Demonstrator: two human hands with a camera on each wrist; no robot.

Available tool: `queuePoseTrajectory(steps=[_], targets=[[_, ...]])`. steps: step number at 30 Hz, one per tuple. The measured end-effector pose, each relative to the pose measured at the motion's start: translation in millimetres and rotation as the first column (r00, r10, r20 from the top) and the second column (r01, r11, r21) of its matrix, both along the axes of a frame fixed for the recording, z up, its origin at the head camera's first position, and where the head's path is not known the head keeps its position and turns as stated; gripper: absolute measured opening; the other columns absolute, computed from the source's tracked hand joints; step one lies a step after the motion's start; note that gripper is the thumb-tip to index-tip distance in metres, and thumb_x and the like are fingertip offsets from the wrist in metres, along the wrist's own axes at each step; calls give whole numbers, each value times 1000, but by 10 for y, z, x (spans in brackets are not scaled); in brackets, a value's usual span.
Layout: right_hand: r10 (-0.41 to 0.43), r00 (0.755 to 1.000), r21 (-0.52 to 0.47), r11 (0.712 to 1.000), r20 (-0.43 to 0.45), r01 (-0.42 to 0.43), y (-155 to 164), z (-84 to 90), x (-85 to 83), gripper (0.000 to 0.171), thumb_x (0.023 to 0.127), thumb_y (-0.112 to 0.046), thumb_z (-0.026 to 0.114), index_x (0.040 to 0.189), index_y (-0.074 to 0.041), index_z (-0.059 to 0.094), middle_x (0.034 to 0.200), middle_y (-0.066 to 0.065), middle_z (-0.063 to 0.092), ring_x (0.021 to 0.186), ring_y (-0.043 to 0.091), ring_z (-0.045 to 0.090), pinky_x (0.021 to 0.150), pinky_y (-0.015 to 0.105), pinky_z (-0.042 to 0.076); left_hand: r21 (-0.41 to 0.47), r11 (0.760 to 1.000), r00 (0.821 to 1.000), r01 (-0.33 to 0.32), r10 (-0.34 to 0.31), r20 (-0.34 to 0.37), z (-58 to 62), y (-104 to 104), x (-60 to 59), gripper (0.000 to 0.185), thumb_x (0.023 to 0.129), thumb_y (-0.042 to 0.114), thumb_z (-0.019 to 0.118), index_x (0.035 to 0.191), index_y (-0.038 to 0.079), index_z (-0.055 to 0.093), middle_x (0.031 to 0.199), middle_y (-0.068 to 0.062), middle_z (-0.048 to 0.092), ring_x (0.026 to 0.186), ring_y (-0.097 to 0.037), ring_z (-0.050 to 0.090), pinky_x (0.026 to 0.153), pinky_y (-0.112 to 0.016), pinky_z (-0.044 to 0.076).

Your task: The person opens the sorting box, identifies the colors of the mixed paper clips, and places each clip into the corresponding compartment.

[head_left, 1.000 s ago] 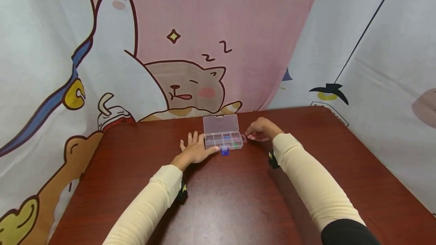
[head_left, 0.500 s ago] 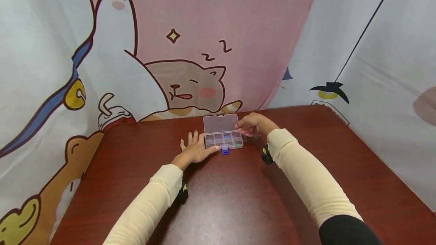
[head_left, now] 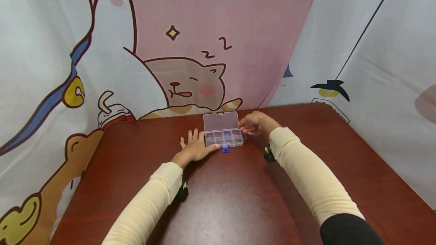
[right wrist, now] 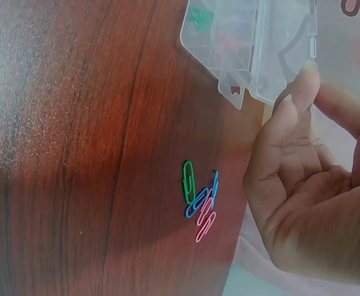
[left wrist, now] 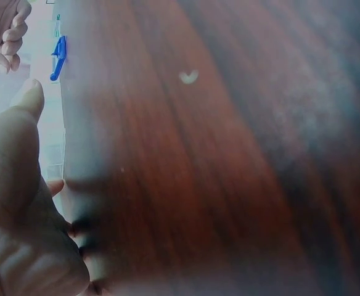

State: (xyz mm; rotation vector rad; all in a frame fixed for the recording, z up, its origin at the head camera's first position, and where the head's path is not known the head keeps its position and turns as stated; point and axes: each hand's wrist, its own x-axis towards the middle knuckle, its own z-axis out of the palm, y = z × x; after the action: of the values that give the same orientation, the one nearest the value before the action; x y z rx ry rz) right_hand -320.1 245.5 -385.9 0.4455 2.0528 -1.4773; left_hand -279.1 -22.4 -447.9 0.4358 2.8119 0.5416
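A clear compartment box [head_left: 223,138] lies on the red-brown table [head_left: 238,199] with its lid [head_left: 220,121] folded back. It holds several coloured clips. My left hand [head_left: 196,146] rests flat beside the box's left end, fingers straight, thumb against its front corner. A blue clip [head_left: 225,148] sits on the table just in front of the box. My right hand [head_left: 246,127] hovers at the box's right end. In the right wrist view its thumb and forefinger [right wrist: 304,79] touch the box's edge [right wrist: 254,55], and I see nothing between them. Several loose paper clips [right wrist: 198,200] lie below that hand.
A cartoon-printed cloth [head_left: 190,48] hangs right behind the table's far edge, with white cloth [head_left: 385,67] along the right side. The left wrist view shows my palm [left wrist: 13,185], the blue clip [left wrist: 58,57] and bare wood [left wrist: 217,160].
My right hand has gone from the table right of the box up to the box's right end. The left hand and the box have stayed put.
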Motion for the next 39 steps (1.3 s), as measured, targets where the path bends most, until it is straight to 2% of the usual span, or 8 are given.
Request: queuePoseTrajectory(steps=[3,10,13,21,26,29,35,39], targets=[[0,1000,-3,1000,3,0,-3,-3,5,21,93,-19,65,106,-2,67,63,-4,68,50,3,61,55,21,51,4,1000,1000,-1,1,6,-8,-4,1,95,84,78,44,152,15,23,162,-20,7,149,-41,-2,110,-69,0],[-9,1000,-1,1000,-4,9,-9,-14,25,31,94,-21,63,117,0,64,65,-3,69,53,4,64,57,21,51,9,1000,1000,-4,4,3,-28,1,6,94,84,77,45,151,14,24,162,-20,7,149,-41,-2,109,-70,0],[-22,1000,-4,1000,-7,22,24,-18,31,31,94,-22,63,117,0,64,65,-2,70,53,5,65,57,22,52,16,1000,1000,0,0,3,-24,14,8,94,85,76,45,151,14,24,162,-20,7,149,-41,-2,109,-69,0],[-62,998,-21,998,-28,61,209,-30,31,30,94,-22,64,117,-3,61,68,-1,71,56,7,66,60,23,54,-5,1000,1000,5,-5,-5,-5,19,0,94,85,77,44,152,14,23,162,-20,7,149,-40,-2,110,-69,0],[-96,995,-24,995,-25,96,356,-44,26,37,94,-21,63,123,1,59,66,0,70,56,8,66,58,23,53,-3,1000,1000,8,-8,0,10,10,-4,95,85,77,44,152,14,23,162,-20,7,149,-40,-2,110,-69,-1],[-101,995,-7,995,-26,101,439,-47,31,38,95,-22,61,125,2,57,65,-1,70,57,7,66,58,23,52,-3,1000,1000,8,-8,3,14,7,-1,95,85,77,43,153,15,23,162,-20,7,149,-40,-2,110,-69,-1],[-98,995,45,994,-13,98,563,-59,59,28,97,-19,58,112,4,62,62,-2,68,55,5,65,60,22,52,-6,1000,1000,3,-3,2,13,-3,-2,95,85,78,43,153,15,22,162,-20,6,149,-40,-3,110,-68,-1],[-85,996,78,993,-15,86,594,-93,80,29,97,-17,57,117,2,61,63,-4,68,56,4,64,61,23,52,-3,1000,1000,-2,2,7,6,-5,-11,95,85,77,44,153,15,22,162,-20,6,149,-40,-3,110,-68,-2]])
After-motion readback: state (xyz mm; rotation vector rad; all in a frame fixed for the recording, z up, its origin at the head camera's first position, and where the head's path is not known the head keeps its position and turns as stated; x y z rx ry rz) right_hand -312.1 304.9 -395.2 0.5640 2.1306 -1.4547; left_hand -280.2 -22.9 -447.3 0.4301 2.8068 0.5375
